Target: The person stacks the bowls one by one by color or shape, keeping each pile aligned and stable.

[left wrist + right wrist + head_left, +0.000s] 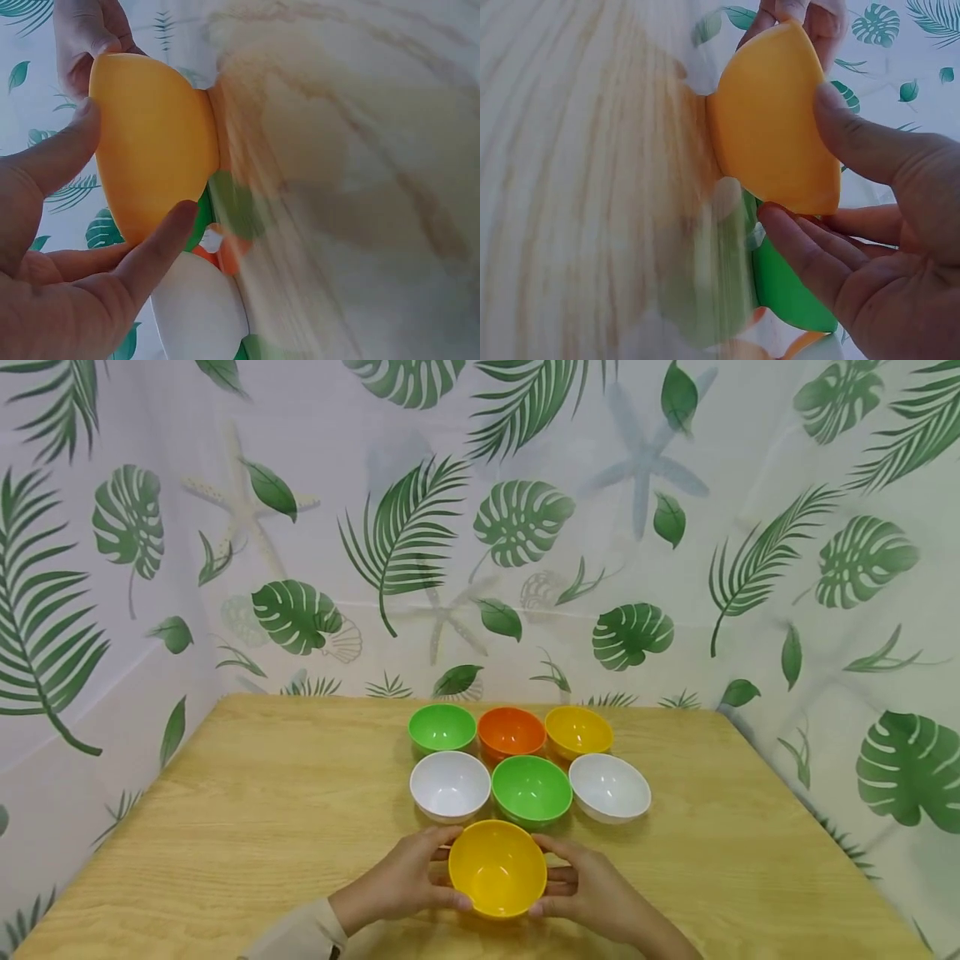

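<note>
A yellow bowl (498, 870) stands upright at the near middle of the table, in front of the other bowls. My left hand (405, 878) holds its left side, thumb at the near rim and fingers along the wall. On the opposite side my right hand (592, 890) grips it the same way. Both wrist views show the yellow bowl's outer wall (146, 142) and its foot against the tabletop. Just behind it sit a white bowl (450, 787), a green bowl (532, 790) and another white bowl (611, 788) in a row.
A farther row has a green bowl (442, 728), an orange bowl (512, 733) and a second yellow bowl (578, 732), close to the wooden table's (285, 793) back edge. A leaf-patterned cloth (420, 543) hangs behind the table and along its sides.
</note>
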`<state>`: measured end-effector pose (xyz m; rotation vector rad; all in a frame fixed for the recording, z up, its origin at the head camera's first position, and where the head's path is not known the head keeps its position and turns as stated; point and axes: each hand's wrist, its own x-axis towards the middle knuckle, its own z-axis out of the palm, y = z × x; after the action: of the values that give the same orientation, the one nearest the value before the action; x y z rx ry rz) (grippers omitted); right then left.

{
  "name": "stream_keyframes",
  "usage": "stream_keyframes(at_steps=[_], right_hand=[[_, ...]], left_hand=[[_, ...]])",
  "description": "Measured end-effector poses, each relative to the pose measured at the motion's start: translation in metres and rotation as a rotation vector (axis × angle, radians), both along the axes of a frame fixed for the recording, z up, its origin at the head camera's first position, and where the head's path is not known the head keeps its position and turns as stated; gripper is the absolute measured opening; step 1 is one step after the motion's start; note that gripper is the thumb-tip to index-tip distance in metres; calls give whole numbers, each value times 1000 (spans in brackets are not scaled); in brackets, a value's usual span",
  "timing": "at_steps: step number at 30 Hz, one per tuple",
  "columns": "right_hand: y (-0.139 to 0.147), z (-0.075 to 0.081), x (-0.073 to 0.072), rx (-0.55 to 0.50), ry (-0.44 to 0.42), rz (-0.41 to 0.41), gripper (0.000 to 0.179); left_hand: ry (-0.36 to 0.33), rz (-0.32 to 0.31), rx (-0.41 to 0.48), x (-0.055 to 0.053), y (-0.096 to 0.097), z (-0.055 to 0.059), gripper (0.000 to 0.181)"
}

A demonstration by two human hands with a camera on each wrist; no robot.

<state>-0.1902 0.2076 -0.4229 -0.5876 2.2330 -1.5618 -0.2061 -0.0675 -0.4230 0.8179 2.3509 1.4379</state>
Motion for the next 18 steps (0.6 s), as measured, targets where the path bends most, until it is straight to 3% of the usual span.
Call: stream_keyframes(at_steps=[7, 13, 18], right_hand=[[6, 6, -1, 70, 43, 123, 77], [5, 3, -2, 34, 7, 124, 78], [7, 5, -4, 46, 28, 112, 78]], left_hand=[[-72, -77, 13, -4, -9, 1, 78], [-65, -82, 31, -2, -9, 1, 78], [-43, -77, 30, -2, -8, 3, 79]])
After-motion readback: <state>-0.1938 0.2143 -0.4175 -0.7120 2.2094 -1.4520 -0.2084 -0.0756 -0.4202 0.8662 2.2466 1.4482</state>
